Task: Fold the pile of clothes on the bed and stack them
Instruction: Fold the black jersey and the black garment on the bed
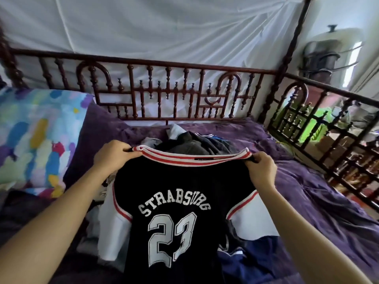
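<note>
The left hand (111, 155) and the right hand (259, 168) each pinched one end of the red and white collar (194, 158) of a dark shirt (184, 191). The shirt hung in the air over the bed (317, 191), with its white sleeves (110, 232) drooping at both sides. A few things could have gone wrong from there. Each hand had only a small bit of collar, so the shirt might have slipped out and dropped in a heap. The sleeves hung loose, so they might have got tucked under crooked when the shirt was laid down, and then the fold would have been lumpy. Right under the shirt lay more loose things, some blue clothes (256, 259) and some pale ones. That spot looked bumpy, so the shirt might have wrinkled there or got mixed in with them. Just behind the shirt sat the pile of clothes (192, 144), dark and gray, not yet folded. To the left of the shirt was a pillow (34, 136) with many colors. To the right of the shirt the bed looked smoother, so that seemed the better place to fold. Far behind the shirt stood a wooden rail (164, 89) with a white net (143, 27) behind it. No folded stack showed anywhere.
</note>
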### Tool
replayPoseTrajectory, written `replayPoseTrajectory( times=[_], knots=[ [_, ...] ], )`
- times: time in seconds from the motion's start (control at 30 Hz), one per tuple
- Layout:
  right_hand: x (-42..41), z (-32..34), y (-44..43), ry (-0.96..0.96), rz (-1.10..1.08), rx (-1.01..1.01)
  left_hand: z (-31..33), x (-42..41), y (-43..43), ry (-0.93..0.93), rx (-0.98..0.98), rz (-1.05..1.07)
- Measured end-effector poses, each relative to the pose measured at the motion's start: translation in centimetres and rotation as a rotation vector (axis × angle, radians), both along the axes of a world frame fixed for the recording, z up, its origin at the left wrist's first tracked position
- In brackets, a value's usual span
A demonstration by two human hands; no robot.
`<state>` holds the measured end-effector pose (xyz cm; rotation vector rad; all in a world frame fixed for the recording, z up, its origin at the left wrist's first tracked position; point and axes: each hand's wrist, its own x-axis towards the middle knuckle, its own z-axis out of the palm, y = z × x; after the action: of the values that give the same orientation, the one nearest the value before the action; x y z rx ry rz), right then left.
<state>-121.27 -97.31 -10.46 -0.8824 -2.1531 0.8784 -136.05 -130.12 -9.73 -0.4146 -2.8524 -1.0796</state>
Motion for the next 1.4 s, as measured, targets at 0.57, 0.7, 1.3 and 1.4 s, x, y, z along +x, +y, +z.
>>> replayPoseTrajectory(
  times=[0.57,0.7,1.3,1.4],
  knots=[
    [-18.1,-5.0,5.9,-0.170,0.042,0.053,-5.1,-15.5,6.2,-0.171,0.341,0.014],
    [-23.6,-3.6,6.9,-0.151,0.090,0.108,-4.7,-19.1,7.7,-0.088,0.235,0.132],
    [-14.2,-24.1,8.1,-0.675,0.278,-0.255,-29.7,-6.1,6.7,-0.627,-0.138,0.541],
    [-8.1,-26.6,7.4,-0.781,0.208,-0.313,-30.9,0.5,7.2,-0.605,-0.137,0.556]
  ],
)
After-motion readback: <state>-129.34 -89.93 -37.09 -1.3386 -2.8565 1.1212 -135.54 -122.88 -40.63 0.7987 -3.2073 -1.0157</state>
